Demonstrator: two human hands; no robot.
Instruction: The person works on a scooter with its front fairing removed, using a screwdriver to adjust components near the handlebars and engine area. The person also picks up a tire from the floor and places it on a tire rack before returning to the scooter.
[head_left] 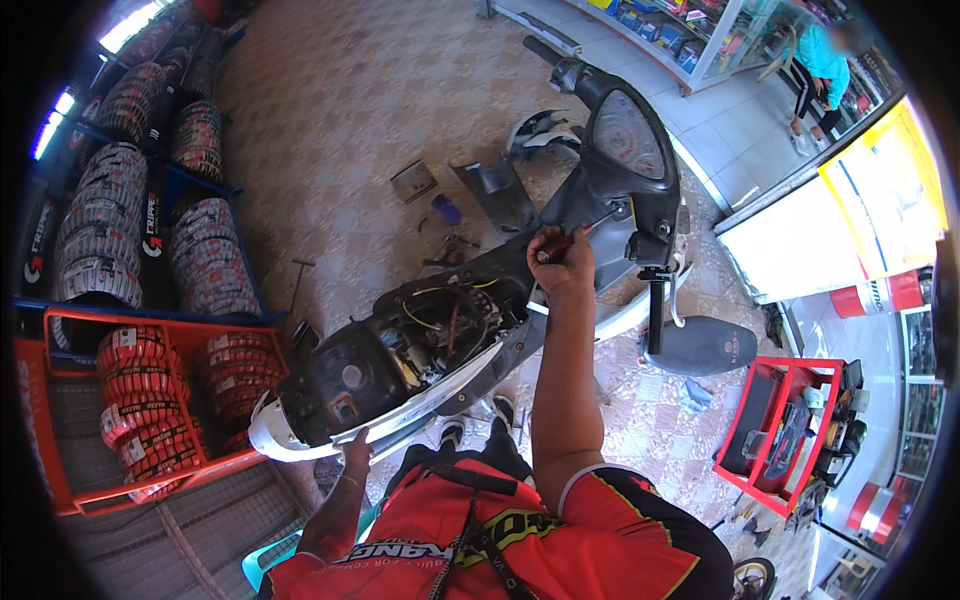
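A partly stripped scooter (350, 375) stands across the middle, its seat off and the wiring and engine parts under it exposed. My right hand (565, 268) is wrapped round the dark red handle of a screwdriver (550, 256). The screwdriver's thin shaft reaches up and right to the black front cover (618, 190), just below the instrument cluster (628, 135). Whether its tip sits in a screw is too small to tell. At the scooter's tail, my left hand (356, 450) rests with fingers extended against the white side panel (282, 443).
Racks of stacked tyres (100, 225) line the left. A removed seat (700, 346) and a red tool trolley (780, 435) stand on the right. Loose panels (495, 190) and small parts lie on the floor beyond the scooter. A person (822, 75) sits by the glass counter.
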